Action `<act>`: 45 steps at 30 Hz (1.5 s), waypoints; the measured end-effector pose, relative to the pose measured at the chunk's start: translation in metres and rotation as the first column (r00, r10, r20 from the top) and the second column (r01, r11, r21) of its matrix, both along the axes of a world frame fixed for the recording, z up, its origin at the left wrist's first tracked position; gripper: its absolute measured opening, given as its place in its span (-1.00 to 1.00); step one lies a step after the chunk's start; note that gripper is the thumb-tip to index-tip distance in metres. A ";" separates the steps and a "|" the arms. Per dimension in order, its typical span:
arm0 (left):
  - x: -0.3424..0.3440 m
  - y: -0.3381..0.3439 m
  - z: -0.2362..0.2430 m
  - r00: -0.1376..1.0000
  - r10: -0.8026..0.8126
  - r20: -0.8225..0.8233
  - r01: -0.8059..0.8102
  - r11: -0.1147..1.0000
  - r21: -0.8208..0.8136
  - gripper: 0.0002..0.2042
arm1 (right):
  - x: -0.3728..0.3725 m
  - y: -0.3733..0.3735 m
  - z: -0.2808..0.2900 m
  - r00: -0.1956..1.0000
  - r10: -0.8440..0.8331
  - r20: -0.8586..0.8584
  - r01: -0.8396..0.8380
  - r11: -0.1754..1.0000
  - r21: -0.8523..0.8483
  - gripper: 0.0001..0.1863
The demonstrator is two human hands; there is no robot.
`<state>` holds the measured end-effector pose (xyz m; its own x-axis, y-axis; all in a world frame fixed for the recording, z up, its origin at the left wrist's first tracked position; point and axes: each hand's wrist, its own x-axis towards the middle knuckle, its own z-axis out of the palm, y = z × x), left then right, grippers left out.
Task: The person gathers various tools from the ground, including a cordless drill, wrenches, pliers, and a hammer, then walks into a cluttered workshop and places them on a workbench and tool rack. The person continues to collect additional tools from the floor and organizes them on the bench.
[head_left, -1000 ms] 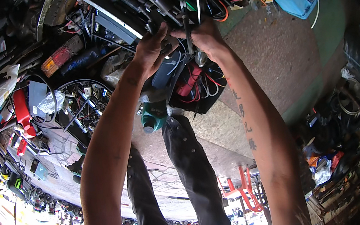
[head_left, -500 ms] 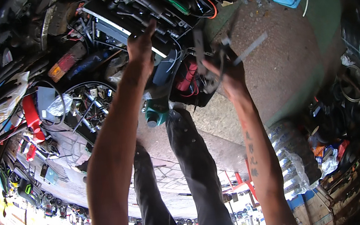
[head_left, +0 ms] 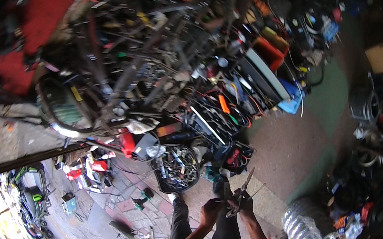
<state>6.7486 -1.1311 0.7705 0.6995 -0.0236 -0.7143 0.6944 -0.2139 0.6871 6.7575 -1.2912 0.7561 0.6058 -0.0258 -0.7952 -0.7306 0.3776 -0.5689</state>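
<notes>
My right hand (head_left: pixel 245 204) is closed around a grey metal tool (head_left: pixel 244 186) with a pointed blade-like piece and a thin rod sticking out at different angles. A rounded loop of it hangs below the fingers. Its exact kind is too blurred to tell. My left hand (head_left: pixel 209 213) is closed close beside it, fingers pointing toward the tool. Whatever those fingers pinch is too small to make out. Both hands are in front of my dark trousers. Just beyond them sits an open black bag (head_left: pixel 236 158) with red items in it.
A black tray (head_left: pixel 161 184) of mixed metal parts lies on the paving left of my feet. Behind it stands a case of tools (head_left: pixel 207 124), with an orange-handled tool (head_left: pixel 223 103). Scrap heaps up farther off. Silvery flexible ducting (head_left: pixel 297 231) lies at the right.
Both hands have drawn back toward my body. The left hand has left the tool case and come beside the metal tool in the right. My view has lifted and widened over the heap.
</notes>
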 end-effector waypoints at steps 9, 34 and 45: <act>0.029 0.120 0.067 0.983 0.059 0.174 -0.034 0.989 -0.141 -0.72 | 0.028 0.103 0.062 0.961 0.132 0.244 -0.094 0.982 -0.162 -0.52; -0.066 0.385 0.243 0.616 0.739 0.274 -0.748 0.657 -0.093 -0.79 | 0.160 0.410 0.234 0.516 0.775 0.364 -0.063 0.458 -0.887 -0.46; -0.188 0.433 0.237 0.319 0.943 0.098 -0.935 0.330 -0.130 -0.72 | 0.358 0.526 0.212 0.488 0.844 0.221 0.096 0.200 -0.975 -0.74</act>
